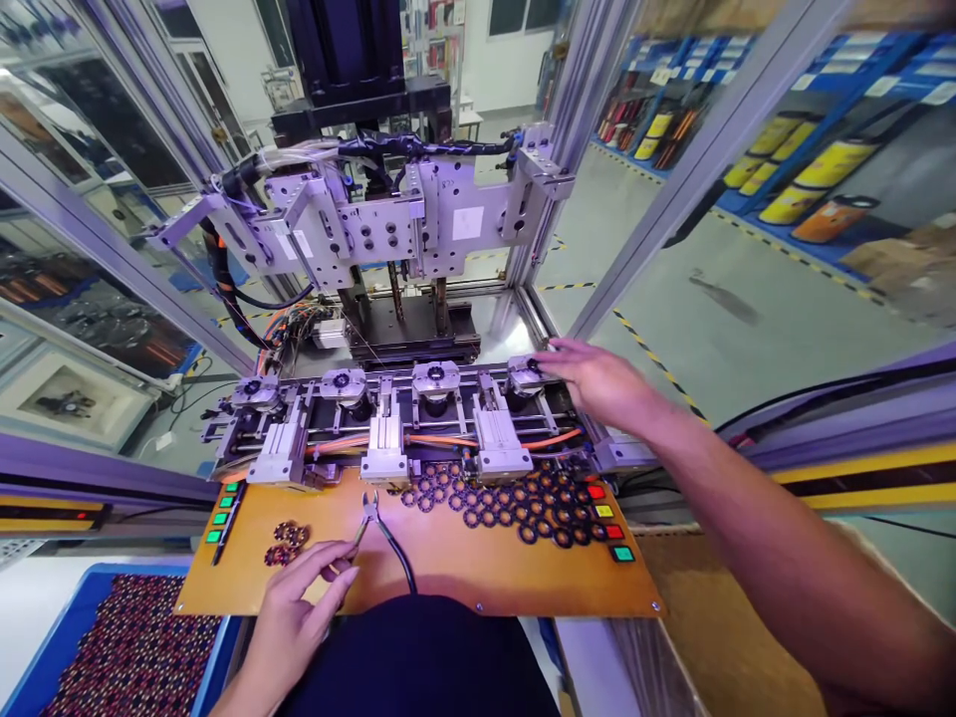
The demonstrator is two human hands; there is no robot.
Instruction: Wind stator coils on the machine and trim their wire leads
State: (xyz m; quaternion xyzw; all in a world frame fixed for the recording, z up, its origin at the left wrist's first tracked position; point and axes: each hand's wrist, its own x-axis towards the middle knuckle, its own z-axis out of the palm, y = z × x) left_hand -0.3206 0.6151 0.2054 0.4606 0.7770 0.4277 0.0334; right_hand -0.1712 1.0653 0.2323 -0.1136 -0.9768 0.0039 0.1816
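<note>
Between black rings (529, 509) and coils (286, 538), pliers (370, 508).

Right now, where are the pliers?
In the head view, the pliers are left of centre over the orange board, held in the left hand, between reddish rings on the left and black rings on the right.

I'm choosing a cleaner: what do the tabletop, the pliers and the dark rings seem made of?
Tabletop: perhaps laminate, smooth with soft sheen. Pliers: likely steel, shining silvery at the tip. Dark rings: blackish, slightly glossy; plastic or coated metal, unclear.
</note>
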